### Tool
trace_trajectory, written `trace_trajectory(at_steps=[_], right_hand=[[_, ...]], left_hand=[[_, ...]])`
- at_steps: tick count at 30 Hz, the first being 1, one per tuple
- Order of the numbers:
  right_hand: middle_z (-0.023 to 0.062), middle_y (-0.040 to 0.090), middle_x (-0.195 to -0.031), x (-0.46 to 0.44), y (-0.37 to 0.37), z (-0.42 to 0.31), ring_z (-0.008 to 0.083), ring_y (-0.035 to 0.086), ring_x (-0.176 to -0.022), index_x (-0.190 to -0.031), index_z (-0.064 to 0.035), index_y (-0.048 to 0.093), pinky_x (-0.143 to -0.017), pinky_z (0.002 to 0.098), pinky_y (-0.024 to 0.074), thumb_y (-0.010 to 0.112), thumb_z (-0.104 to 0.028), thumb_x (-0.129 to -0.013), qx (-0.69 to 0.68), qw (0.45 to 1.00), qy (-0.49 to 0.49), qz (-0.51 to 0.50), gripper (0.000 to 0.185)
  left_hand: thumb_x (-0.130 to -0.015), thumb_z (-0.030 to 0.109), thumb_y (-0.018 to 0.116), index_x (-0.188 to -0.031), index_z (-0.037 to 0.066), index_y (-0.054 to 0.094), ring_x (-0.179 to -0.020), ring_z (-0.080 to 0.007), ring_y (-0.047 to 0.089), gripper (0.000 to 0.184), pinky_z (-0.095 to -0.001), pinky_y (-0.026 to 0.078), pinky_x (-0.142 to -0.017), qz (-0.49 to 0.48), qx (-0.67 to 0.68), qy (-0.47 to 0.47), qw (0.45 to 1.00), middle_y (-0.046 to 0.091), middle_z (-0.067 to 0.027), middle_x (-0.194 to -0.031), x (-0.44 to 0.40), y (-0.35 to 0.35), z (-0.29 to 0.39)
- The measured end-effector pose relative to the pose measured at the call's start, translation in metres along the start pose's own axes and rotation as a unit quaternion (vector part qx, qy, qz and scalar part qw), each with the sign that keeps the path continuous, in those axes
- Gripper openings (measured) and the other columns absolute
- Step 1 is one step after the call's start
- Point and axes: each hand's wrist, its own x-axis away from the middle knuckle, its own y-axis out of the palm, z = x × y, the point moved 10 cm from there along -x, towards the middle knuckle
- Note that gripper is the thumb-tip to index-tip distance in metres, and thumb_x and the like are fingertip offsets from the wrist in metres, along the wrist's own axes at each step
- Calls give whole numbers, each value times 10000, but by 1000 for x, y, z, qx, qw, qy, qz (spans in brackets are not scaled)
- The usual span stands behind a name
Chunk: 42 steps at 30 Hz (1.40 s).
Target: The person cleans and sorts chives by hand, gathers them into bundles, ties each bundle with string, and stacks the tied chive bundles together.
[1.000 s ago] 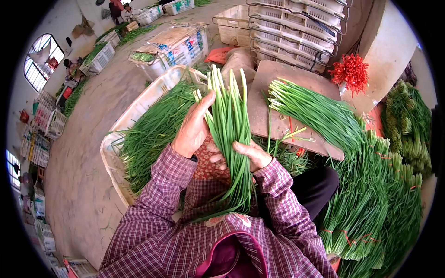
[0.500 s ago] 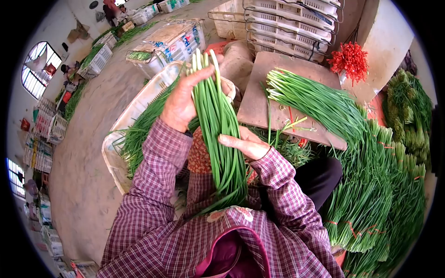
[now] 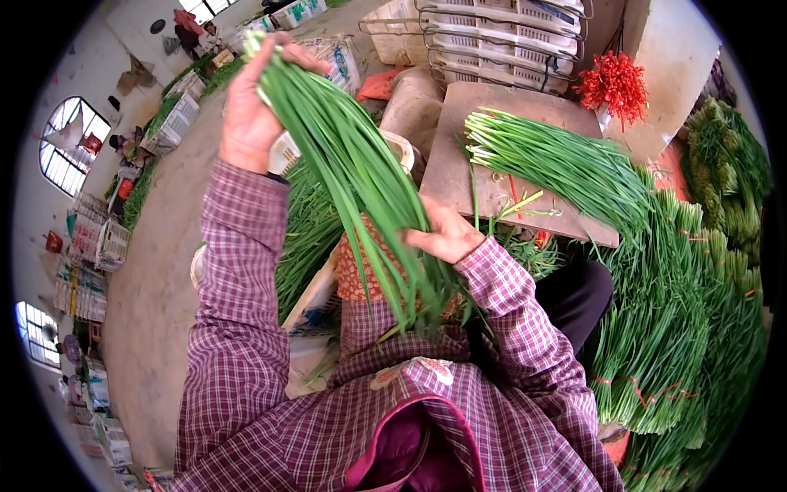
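A bunch of garlic chives (image 3: 344,156) stretches slantwise in front of me, pale stem ends at upper left and leaf tips hanging over my lap. My left hand (image 3: 256,107) is wrapped round the stem ends. Lower down, my right hand (image 3: 447,233) grips the bunch along its leafy side; its thumb shows, while the other fingers are partly hidden by leaves. Another pile of chives (image 3: 557,168) lies on a brown board (image 3: 455,184) to the right. Below my left hand, a white crate (image 3: 316,291) holds more loose chives (image 3: 303,234).
Tied bundles of chives (image 3: 656,353) are heaped at my right. Red ties (image 3: 613,88) stand in a bunch behind the board, near stacked white crates (image 3: 504,49). More crates (image 3: 176,123) and people line the wall at far left.
My left hand has moved up and left with the stem ends, tilting the bunch more. My right hand has shifted slightly right, and the leaf tips have swung and look blurred.
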Motion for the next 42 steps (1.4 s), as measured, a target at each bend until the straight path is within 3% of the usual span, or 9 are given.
trace_trajectory(at_steps=[3, 7, 10, 13, 17, 23, 25, 29, 42], right_hand=[[202, 684, -1038, 16, -37, 85, 322, 652, -997, -1307, -50, 501, -896, 418, 507, 669, -211, -803, 298, 940, 165, 29, 555], [164, 701, -985, 59, -75, 118, 326, 665, -943, -1211, -105, 575, -863, 433, 525, 671, -236, -807, 410, 859, 305, 41, 435], [144, 696, -1032, 64, -104, 100, 277, 676, -950, -1213, -101, 574, -866, 419, 547, 643, -230, -867, 380, 885, 228, 140, 376], [114, 698, -833, 58, -124, 30, 215, 684, -766, -1023, -43, 640, -707, 319, 540, 607, -173, -905, 227, 925, 45, 302, 178], [73, 646, -738, 45, -101, -45, 132, 609, -671, -946, -29, 631, -653, 282, 505, 599, -156, -914, 135, 938, -73, 311, 136], [134, 672, -889, 17, -52, -100, 234, 671, -822, -958, -17, 644, -752, 326, 520, 595, -61, -871, 84, 953, -144, 254, 109], [74, 678, -866, 10, -40, -115, 140, 648, -787, -996, -7, 648, -733, 275, 513, 582, -43, -903, 146, 931, -224, 247, 120], [146, 674, -897, 0, -30, -120, 312, 664, -857, -937, -10, 649, -774, 379, 520, 597, -51, -859, 138, 933, -228, 242, 102], [144, 669, -774, -9, -33, -105, 330, 651, -696, -865, -58, 640, -641, 412, 508, 664, -211, -823, 212, 935, -138, 251, 160]], left_hand=[[-880, 180, 671, -978, 67, 622, -906, -201, 626, 157, -464, 366, -1105, 18, 65, 45, 997, 642, -48, -847, 0, -25, 46], [-937, 139, 590, -956, 42, 572, -899, -194, 555, 100, -474, 260, -1167, -4, 124, 83, 989, 534, -21, -801, 8, -33, 82], [-951, 143, 569, -952, 41, 556, -908, -208, 541, 102, -468, 278, -1161, 0, 69, 93, 993, 504, -24, -799, 11, -37, 86], [-973, 200, 541, -952, 76, 561, -926, -241, 577, 127, -500, 346, -1116, -9, 51, 86, 995, 577, -54, -809, 8, -36, 71], [-972, 196, 541, -1009, 74, 563, -938, -245, 591, 129, -490, 380, -1093, 4, 58, 79, 995, 599, -63, -831, 7, -34, 46], [-978, 200, 518, -1157, 42, 535, -1011, -279, 586, 239, -500, 358, -1109, 5, 73, 50, 996, 593, -109, -925, 7, -21, 16], [-980, 207, 512, -1178, 38, 523, -1009, -286, 596, 261, -498, 371, -1100, -7, 76, 53, 996, 601, -111, -933, 7, -13, 8], [-981, 204, 506, -1161, 48, 526, -1002, -280, 593, 240, -503, 383, -1085, -3, 64, 53, 997, 597, -92, -929, 10, -2, -4], [-957, 162, 526, -1163, 59, 505, -955, -241, 620, 231, -449, 488, -975, 21, 92, -8, 995, 612, -67, -917, 25, 3, -52]])
